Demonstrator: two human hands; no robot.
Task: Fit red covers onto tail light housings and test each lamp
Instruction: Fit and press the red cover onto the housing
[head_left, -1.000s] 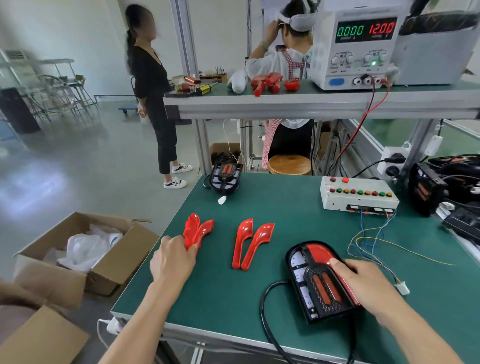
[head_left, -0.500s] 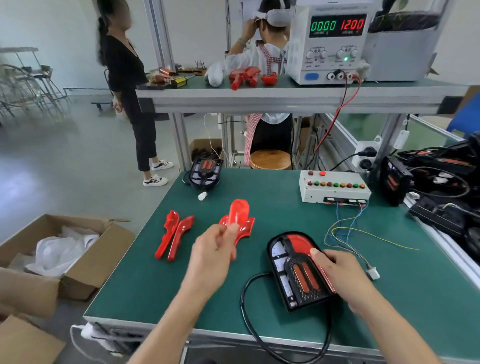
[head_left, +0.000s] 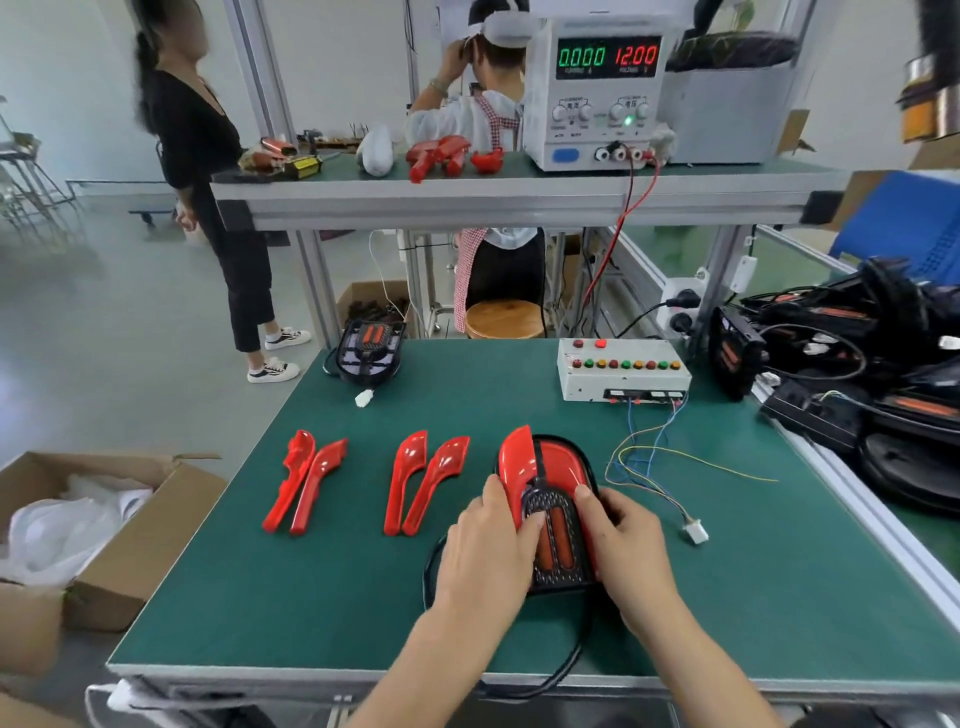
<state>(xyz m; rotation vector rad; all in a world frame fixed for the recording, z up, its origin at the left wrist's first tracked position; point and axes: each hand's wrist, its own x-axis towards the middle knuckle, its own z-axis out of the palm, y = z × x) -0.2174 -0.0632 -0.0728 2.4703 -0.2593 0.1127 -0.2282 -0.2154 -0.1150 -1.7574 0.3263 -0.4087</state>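
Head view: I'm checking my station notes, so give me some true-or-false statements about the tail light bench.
1. Both hands rest on the black tail light housing. True: the left hand and right hand hold it from either side.
2. Six loose glossy red plastic covers lie on the green mat. False: four, a left pair and a middle pair.
3. The white bench power supply reads 12.00 in red digits. True.
4. The grey button box sits on the upper shelf. False: it sits on the green mat.
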